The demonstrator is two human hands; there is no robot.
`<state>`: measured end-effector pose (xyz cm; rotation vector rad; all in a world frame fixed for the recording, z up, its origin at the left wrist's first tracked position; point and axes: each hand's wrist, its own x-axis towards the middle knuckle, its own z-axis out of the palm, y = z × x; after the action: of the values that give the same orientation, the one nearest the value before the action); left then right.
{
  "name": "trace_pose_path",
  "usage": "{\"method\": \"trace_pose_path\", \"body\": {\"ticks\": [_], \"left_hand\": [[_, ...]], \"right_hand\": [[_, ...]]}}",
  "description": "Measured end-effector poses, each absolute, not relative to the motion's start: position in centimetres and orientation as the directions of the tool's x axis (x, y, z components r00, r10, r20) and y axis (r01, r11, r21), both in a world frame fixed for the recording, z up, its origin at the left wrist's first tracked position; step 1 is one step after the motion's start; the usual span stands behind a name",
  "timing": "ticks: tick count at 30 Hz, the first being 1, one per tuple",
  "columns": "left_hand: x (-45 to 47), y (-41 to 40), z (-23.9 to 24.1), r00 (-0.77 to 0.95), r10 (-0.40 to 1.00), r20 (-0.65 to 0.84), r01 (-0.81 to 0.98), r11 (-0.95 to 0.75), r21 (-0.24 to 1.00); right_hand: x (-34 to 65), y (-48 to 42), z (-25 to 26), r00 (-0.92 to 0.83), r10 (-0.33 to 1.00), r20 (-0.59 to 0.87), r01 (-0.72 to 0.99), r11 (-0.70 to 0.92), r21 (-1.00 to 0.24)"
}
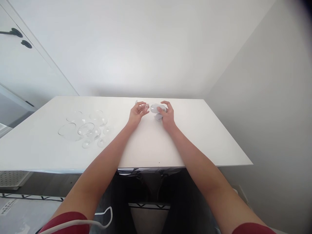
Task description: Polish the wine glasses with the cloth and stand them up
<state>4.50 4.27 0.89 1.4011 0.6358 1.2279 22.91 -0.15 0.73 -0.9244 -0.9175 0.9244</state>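
- A clear glass (147, 106) is clamped in the left hand's (135, 115) fingers, over the surface (153, 146).
- A pale, cloth-like item (154, 108) is gripped by the right hand's (168, 117) fingers.
- Other glasses (96, 132) are grouped leftward; whether finished cannot be told.

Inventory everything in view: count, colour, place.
table: one, white, centre
held pieces: count unclear, clear to greyish, far table
clear vessels: several, overlapping, transparent, table left
walls: two, pale, behind and right
door: one, white, upper left
door fittings: two, black, door
perforated panel: one, pale, lower left
shelf: at least one, grey, below table
cable: one, white, lower left
sleeves: two, red, bottom
legs: two, dark, below
left hand: one, bare, gripping held pieces
right hand: one, bare, gripping held pieces
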Motion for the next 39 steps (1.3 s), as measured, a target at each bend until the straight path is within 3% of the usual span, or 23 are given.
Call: {"method": "trace_pose_path", "body": {"ticks": [4, 7, 11, 15, 19, 25, 28, 30, 35, 39], "left_hand": [[4.5, 3.6, 1.2, 0.552, 0.777, 0.303, -0.247, -0.195, 0.949], [4.2, 3.9, 1.1, 0.513, 0.818, 0.261, -0.244, -0.152, 0.958], [4.0, 4.6, 1.1, 0.373, 0.926, 0.05, -0.353, 0.092, 0.931], [4.1, 4.0, 1.8, 0.641, 0.758, -0.122, -0.243, 0.351, 0.904], [4.1, 3.3, 1.9, 0.749, 0.656, -0.096, -0.125, 0.281, 0.951], [4.1, 4.4, 1.3, 0.619, 0.783, 0.061, -0.204, 0.086, 0.975], [4.2, 4.5, 1.3, 0.54, 0.829, 0.144, -0.275, 0.011, 0.962], [4.3, 4.2, 1.5, 0.559, 0.815, 0.155, -0.256, -0.009, 0.967], [4.4, 3.3, 1.7, 0.691, 0.711, 0.129, -0.2, 0.016, 0.98], [4.3, 3.3, 1.7, 0.674, 0.732, 0.101, -0.207, 0.056, 0.977]], "right_hand": [[24.4, 0.8, 0.3, 0.592, 0.806, 0.005, -0.41, 0.306, -0.86], [25.7, 1.4, 0.1, 0.677, 0.733, -0.063, -0.463, 0.357, -0.812], [26.1, 1.2, 0.4, 0.605, 0.796, -0.01, -0.485, 0.358, -0.798], [24.7, 0.3, 1.1, 0.42, 0.895, 0.151, -0.431, 0.344, -0.834], [23.9, -0.1, 1.4, 0.356, 0.905, 0.234, -0.374, 0.368, -0.851], [25.7, 1.3, 0.3, 0.568, 0.815, 0.116, -0.548, 0.48, -0.685], [25.5, 1.8, -0.1, 0.567, 0.821, 0.068, -0.548, 0.437, -0.713], [24.7, 1.6, 0.2, 0.47, 0.877, 0.098, -0.565, 0.385, -0.73], [23.0, 0.1, 1.8, -0.036, 0.988, 0.151, -0.598, 0.099, -0.795], [22.8, -0.5, 2.3, 0.0, 0.984, 0.18, -0.566, 0.148, -0.811]]}}
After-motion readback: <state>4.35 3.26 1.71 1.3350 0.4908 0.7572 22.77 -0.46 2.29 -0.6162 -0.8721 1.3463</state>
